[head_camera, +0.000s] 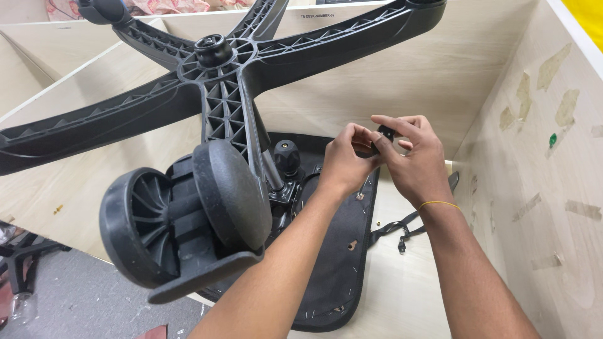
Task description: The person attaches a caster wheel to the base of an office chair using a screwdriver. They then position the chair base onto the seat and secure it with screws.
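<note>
Above the seat (pixel 339 263), toward the far right corner of the surface (pixel 402 295), both hands meet around one small black part (pixel 385 134). That part sits pinched at the fingertips of the right hand (pixel 418 163), thumb and forefinger closed on it from the right side. The left hand (pixel 345 164) comes at it from the left, fingers curled in and touching the same piece or the fingertips beside it; I cannot tell whether it grips the part or only steadies it. So the part lies exactly between the two hands, above the seat's far edge, with neither hand clearly nearer, though the right one carries it.

What shows of the part is short and slightly taller than wide, its long axis standing roughly upright and tilted a little toward the right hand. Much of it is hidden by fingers.

Left of the hands, well apart from them, the chair base (pixel 220 81) hangs over the surface with its spokes spreading outward, and one caster (pixel 188 216) sits nearest the camera. A knob (pixel 287 154) on the mechanism stands just left of the left hand, under the base's hub. A black strap (pixel 408 225) trails on the surface right of the seat, below the right wrist, which wears a thin yellow band (pixel 440 204).
</note>
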